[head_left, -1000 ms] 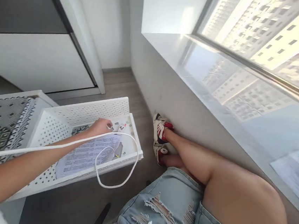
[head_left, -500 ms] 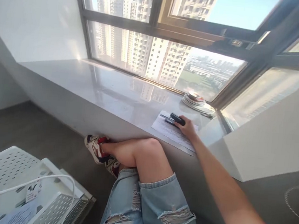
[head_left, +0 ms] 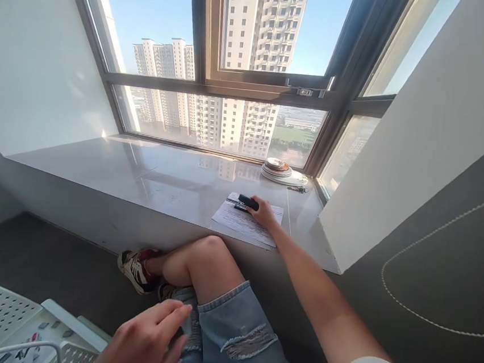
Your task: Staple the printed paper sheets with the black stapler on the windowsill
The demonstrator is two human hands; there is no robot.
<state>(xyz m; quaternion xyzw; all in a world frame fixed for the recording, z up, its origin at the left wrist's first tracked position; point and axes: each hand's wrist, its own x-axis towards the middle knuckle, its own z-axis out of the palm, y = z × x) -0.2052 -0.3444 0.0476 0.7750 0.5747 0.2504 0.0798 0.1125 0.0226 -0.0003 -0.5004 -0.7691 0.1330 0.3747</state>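
My right hand [head_left: 263, 213] reaches out to the window sill [head_left: 148, 175] and its fingers close round a black stapler [head_left: 245, 203]. The stapler rests on a printed sheet of paper [head_left: 244, 224] near the sill's front edge. My left hand [head_left: 147, 341] hovers low in front of my knee, above the denim shorts [head_left: 230, 340]. Its fingers are loosely curled together, and I cannot make out anything between them.
A stack of plates [head_left: 283, 172] sits at the back of the sill by the window frame. A white perforated tray [head_left: 5, 324] with a white cable is at the bottom left. My crossed legs and sneakers [head_left: 135, 265] lie against the wall under the sill.
The view swung from the white tray up to the window. My left hand left the tray and now hovers over my knee. My right hand stays on the stapler on the sill.
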